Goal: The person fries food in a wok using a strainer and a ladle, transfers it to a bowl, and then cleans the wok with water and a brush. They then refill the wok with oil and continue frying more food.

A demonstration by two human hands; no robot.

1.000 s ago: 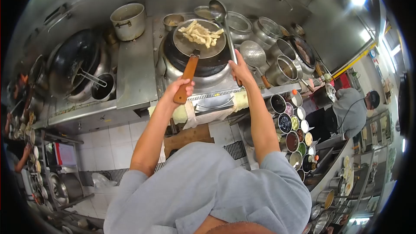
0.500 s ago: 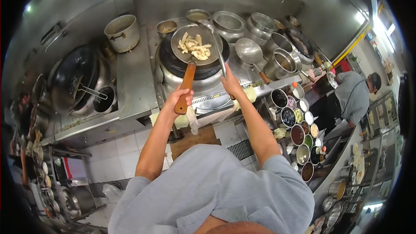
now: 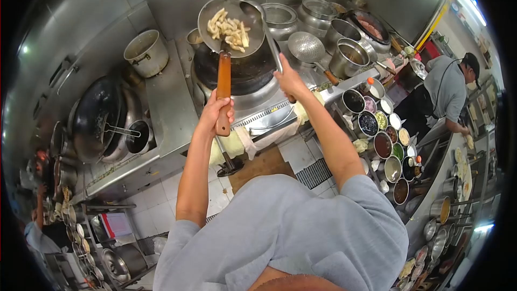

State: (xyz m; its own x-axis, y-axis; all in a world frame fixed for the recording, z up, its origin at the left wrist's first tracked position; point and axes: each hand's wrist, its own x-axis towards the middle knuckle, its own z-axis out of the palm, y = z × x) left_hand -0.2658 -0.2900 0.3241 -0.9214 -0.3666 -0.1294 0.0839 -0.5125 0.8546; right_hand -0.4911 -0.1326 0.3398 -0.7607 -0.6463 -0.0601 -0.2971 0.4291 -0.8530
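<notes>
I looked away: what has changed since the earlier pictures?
The strainer has moved up or forward relative to the wok; the ladle has swung left over it. The left hand still grips the strainer, the right hand the ladle; food strips remain inside.

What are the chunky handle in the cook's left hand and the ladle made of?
The handle looks like smooth, perhaps varnished wood, going by its orange-brown colour and soft sheen. The ladle seems metal, possibly stainless steel: its grey shaft shines.
</notes>
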